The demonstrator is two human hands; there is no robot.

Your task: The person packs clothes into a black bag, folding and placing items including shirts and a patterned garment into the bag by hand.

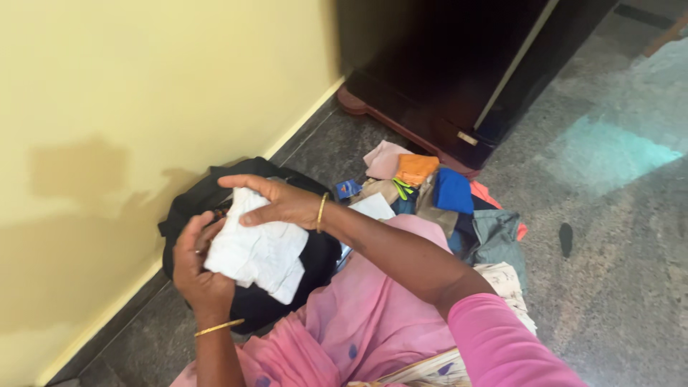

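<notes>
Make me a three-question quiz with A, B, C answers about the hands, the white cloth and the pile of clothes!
1. Where is the black bag?
A. on the floor beside the yellow wall
B. on top of the dark cabinet
C. hanging from a hook

2. What colour is the cloth in the hands?
A. white
B. green
C. red

3. How is the cloth held?
A. by both hands
B. by one hand only
C. by no hand, it lies on the floor

Answers:
1 A, the bag sits on the grey floor right against the yellow wall.
2 A, it is plain white, unlike the colourful clothes pile.
3 A, the left hand takes it from below and the right hand presses on top.
</notes>
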